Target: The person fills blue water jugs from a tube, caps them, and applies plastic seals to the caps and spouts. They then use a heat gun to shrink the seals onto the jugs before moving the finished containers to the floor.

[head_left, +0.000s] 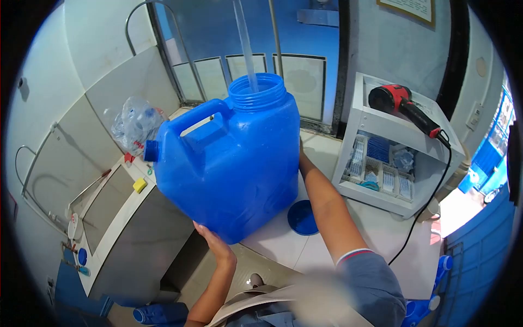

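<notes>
— Where are we holding the blue jug (234, 163)?

— Above the counter's (283, 242) front edge, with a clear tube (245, 46) running into its open neck. Contents hidden.

— Grip?

— Left hand (215, 242) is cupping its bottom corner; right hand is hidden behind, grip untellable. Its blue lid (303, 217) is lying beneath.

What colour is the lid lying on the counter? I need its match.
Blue, like the jerrycan; the lid shows in the head view.

Centre frame: blue jerrycan (234, 158), tilted, open mouth up, a clear tube (245, 46) entering it from the top edge. Left hand (213, 244) cups its lower corner; right hand hidden behind its right side. Blue lid (302, 218) on white counter (376, 234). Right: white shelf (403, 158), red tool (400, 103) on top.
</notes>
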The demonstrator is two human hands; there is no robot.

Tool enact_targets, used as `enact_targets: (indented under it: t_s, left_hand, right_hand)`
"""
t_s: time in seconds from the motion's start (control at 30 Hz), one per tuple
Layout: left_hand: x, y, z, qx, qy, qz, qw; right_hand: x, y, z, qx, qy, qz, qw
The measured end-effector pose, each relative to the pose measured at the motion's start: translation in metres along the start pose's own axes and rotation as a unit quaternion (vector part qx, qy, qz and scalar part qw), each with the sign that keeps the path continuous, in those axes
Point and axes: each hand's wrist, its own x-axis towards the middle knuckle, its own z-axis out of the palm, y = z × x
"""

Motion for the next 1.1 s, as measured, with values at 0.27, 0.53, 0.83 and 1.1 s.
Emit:
enact_targets:
  t_s: [0.27, 0.53, 0.83, 1.1]
  left_hand:
    - [-0.037, 0.012, 0.023, 0.174, -0.074, 0.312, 0.931]
    - [-0.056, 0.004, 0.108, 0.199, -0.473, 0.324, 0.795]
    - [-0.089, -0.031, 0.165, 0.182, -0.612, 0.086, 0.765]
    - [-0.082, -0.041, 0.173, 0.192, -0.616, 0.075, 0.760]
  right_hand:
    - [-0.025, -0.023, -0.053, -0.198, -0.023, 0.074, 0.977]
    - [-0.086, -0.092, -0.143, -0.074, -0.137, 0.122, 0.980]
    - [-0.146, -0.014, -0.384, -0.214, 0.150, 0.142, 0.955]
    - [-0.101, 0.034, -0.433, -0.529, 0.022, 0.272, 0.804]
